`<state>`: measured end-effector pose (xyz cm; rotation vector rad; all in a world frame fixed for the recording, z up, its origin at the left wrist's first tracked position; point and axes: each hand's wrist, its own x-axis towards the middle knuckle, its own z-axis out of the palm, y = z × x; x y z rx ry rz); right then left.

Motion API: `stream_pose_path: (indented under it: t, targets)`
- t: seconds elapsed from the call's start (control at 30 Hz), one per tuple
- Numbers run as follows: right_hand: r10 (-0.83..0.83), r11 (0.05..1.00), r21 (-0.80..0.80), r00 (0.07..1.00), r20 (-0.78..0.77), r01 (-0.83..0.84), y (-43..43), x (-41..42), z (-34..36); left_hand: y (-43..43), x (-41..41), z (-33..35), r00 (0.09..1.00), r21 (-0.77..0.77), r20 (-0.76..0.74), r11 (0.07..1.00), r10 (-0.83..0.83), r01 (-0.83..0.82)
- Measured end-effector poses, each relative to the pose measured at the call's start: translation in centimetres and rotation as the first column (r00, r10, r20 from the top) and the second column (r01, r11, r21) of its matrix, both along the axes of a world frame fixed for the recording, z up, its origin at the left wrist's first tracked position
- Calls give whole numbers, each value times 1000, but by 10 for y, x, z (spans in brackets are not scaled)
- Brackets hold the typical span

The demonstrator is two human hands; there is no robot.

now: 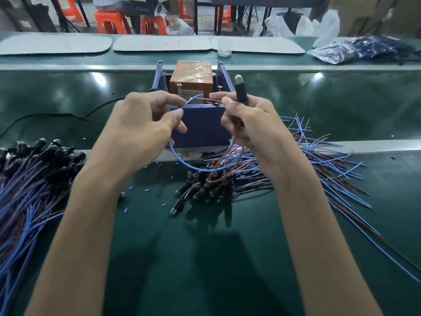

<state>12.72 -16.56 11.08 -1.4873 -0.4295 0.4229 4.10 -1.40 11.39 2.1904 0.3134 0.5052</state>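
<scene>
Looking from left to right, we meet a heap of black-capped leads (34, 179) lying on the green bench (205, 258), then our left hand (145, 124), thumb and forefinger pinching the blue wire (182, 161) just short of its tip, which points right and up toward the blue machine (200, 124) behind. Our right hand (250, 124) is curled round the black lamp (241, 92) and also pinches the brown wire (211, 100), its tip aimed left. The lamp is held in the air before the machine, long axis nearly upright, clear bulb uppermost. To do this well, we judge, both tips should be brought level and parallel, gripped close to their ends, before feeding them in. A loose pile (319, 160) of leads lies farther right.
</scene>
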Motion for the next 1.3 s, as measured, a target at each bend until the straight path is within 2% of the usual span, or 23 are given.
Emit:
stream_pose_path:
  t: [0.57,0.8,1.3]
  targets:
    - [-28,1000,-5,998,-48,27,2,3,-2,-8,6,-7,999,-59,-20,998,-31,29]
    - [-39,999,-12,999,-25,39,1,4,-2,-31,11,-9,993,13,-48,994,-107,108]
    - [-79,997,23,996,-29,79,1,8,-2,-20,10,-11,998,-67,-19,996,-62,61]
